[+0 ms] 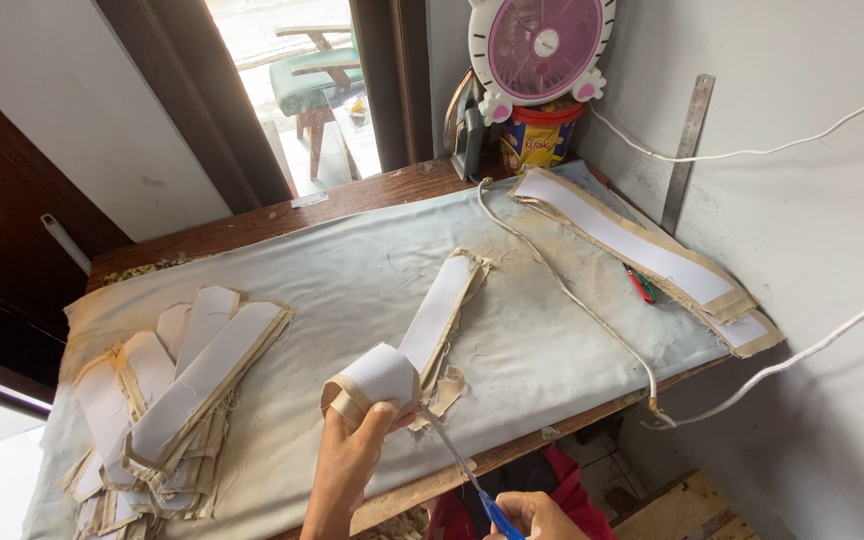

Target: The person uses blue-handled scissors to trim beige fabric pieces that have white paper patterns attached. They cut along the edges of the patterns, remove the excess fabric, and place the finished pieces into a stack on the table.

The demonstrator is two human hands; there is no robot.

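From the head camera, the left hand (352, 455) is pinching the curled near end of a long white strip (422, 335), whose length is running up and right across the cloth-covered table (352, 270). The right hand (537, 515), lower right and nearer the table edge, is gripping blue-handled scissors (462, 470), their blades pointing up-left at that held end.

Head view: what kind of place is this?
Probably a small home craft workshop: a cloth-covered wooden worktable, stacks of cut white-and-tan strips, a steel ruler leaning on the wall. The right hand works blue-handled scissors on a strip held by the left hand.
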